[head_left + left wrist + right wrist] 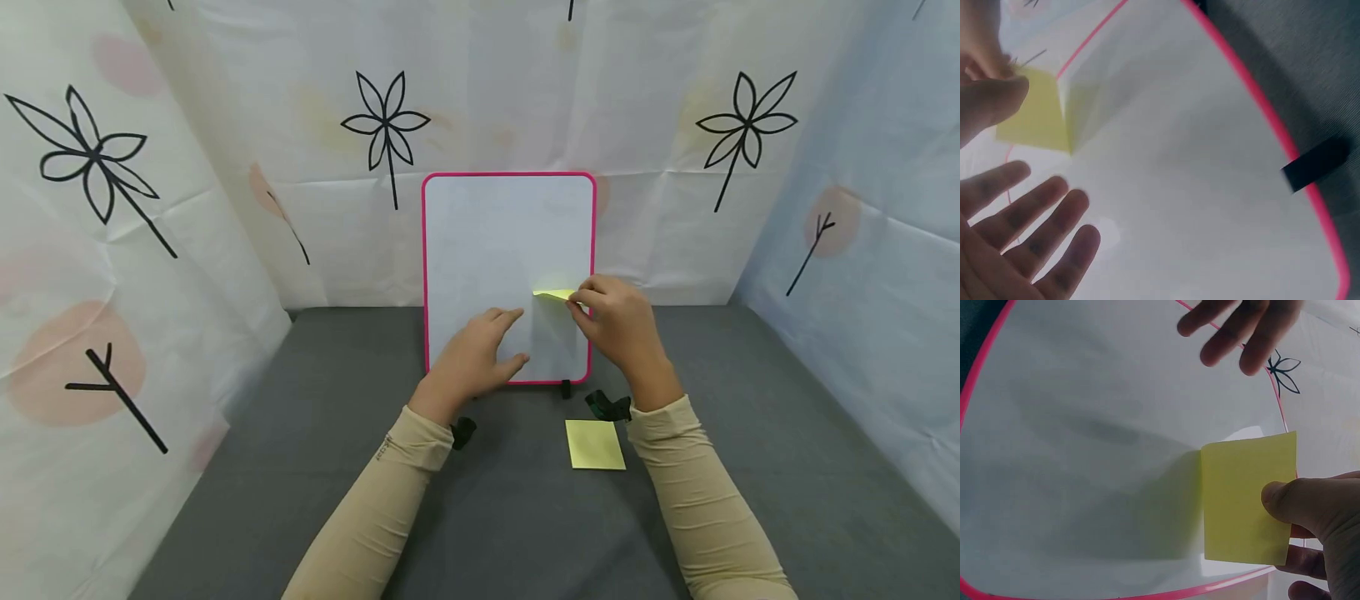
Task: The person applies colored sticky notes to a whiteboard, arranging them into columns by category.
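Yellow note (553, 294), head view: at the right half of the whiteboard (495, 242), a little below mid-height, seen nearly edge-on and sticking out from the board.
Right hand (621, 323), head view: pinches the note by its right end, thumb against fingers.
Left hand (472, 354), head view: before the lower part of the board, left of the note, fingers extended and thumb held apart from them.
Whiteboard, head view: pink-rimmed, upright at the rear of the grey table (285, 467), a black clip (566, 389) at its lower edge, a cloth backdrop (510, 92) with flower drawings behind.
Yellow square (595, 444), head view: flat on the table near the right sleeve (705, 500); single sheet or stack, cannot tell.
Left hand, left wrist view: fingers spread, its thumb overlapping the note in the picture; whether they touch, cannot tell.
Black clip, left wrist view: across the pink rim.
Right hand, right wrist view: thumb on the note's near face, fingers behind it.
Note, right wrist view: left edge meets its shadow at the board.
Left hand, right wrist view: fingertips at the top, apart from the note.
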Demonstrator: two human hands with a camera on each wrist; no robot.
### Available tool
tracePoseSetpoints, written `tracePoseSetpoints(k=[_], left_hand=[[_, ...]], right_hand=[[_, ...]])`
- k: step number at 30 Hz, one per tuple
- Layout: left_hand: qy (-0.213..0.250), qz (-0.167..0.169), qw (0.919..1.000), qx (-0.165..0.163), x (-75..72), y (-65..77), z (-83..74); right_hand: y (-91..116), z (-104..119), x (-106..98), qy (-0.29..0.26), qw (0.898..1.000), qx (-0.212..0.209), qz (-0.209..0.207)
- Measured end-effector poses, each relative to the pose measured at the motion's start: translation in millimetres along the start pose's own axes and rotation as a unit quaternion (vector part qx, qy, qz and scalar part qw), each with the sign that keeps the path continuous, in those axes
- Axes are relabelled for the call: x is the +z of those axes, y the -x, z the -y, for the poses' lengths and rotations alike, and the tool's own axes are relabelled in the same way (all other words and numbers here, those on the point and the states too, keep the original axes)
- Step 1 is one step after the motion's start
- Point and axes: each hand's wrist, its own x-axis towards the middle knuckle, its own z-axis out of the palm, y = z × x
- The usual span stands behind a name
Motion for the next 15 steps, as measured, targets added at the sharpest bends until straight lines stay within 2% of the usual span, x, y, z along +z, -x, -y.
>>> tracePoseSetpoints(k=[3, 6, 10, 15], left_hand=[[-0.006, -0.028, 0.9995, 0.012, -5.0, -4.9, 1.7], [-0.01, -0.038, 0.999, 0.021, -5.9, -9.8, 1.9], [-0.021, -0.033, 0.9989, 0.024, -1.9, -15.5, 0.5], [-0.029, -0.005, 0.9992, 0.027, 7.3, -20.0, -1.4]], right_hand=[[0, 0, 1, 0.001, 1.0, -0.001, 0.002], [0, 0, 2, -0.002, 1.0, 0.002, 0.008], [-1, 0, 4, -0.006, 1.0, 0.003, 0.019], [2, 1, 7, -0.012, 0.999, 0.005, 0.034]])
